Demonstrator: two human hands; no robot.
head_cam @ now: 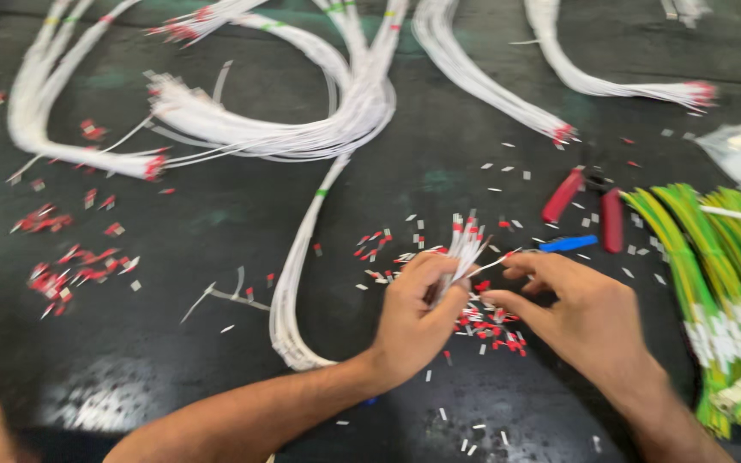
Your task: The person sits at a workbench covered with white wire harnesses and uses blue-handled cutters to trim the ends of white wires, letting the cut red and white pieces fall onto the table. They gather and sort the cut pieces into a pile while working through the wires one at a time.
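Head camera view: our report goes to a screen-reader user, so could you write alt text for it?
A left hand grips a bunch of white wires with red-tipped ends while the right hand pinches a single wire beside it. They work over a dark table strewn with loose red ferrules, white wire bundles, red-handled pliers and green-yellow wires.

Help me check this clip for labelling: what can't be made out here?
- Head view: the left hand covers the gripped stretch of the bundle of thin white wires with red tips.
- What the right hand pinches is too small and blurred.
- The yellow-green wire bundles are cut off by the right edge.
- The red-handled tool has its head lost in motion blur.
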